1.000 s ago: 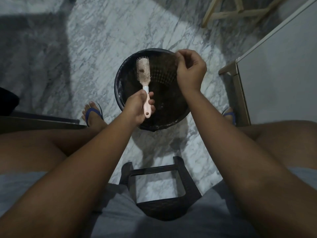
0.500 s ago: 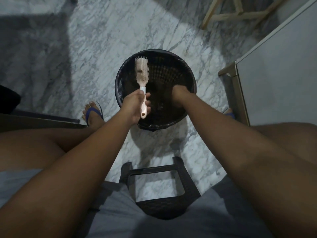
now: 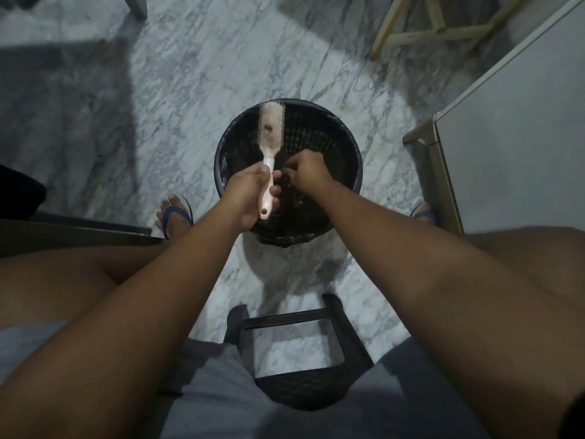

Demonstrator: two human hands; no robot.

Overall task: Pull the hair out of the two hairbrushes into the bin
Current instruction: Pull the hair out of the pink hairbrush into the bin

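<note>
A pink hairbrush (image 3: 271, 129) with a pale handle is held over the black bin (image 3: 348, 144), head pointing away from me, with a small clump of hair among its bristles. My left hand (image 3: 250, 193) grips the handle. My right hand (image 3: 305, 171) hovers inside the bin's mouth, just right of the handle, fingers pinched together; whether hair is between them I cannot tell. The bin stands on the marble floor and is lined with a dark bag. Only one brush is in view.
A dark plastic stool (image 3: 300, 353) is under me, between my knees. My feet in blue sandals (image 3: 175, 217) flank the bin. A grey cabinet (image 3: 512, 147) stands at the right, wooden legs (image 3: 433, 30) at the top right, dark furniture (image 3: 63, 236) at the left.
My right hand went from above the bin's far rim down into the bin, then came back up beside the brush handle. The brush shifted slightly in my left hand.
</note>
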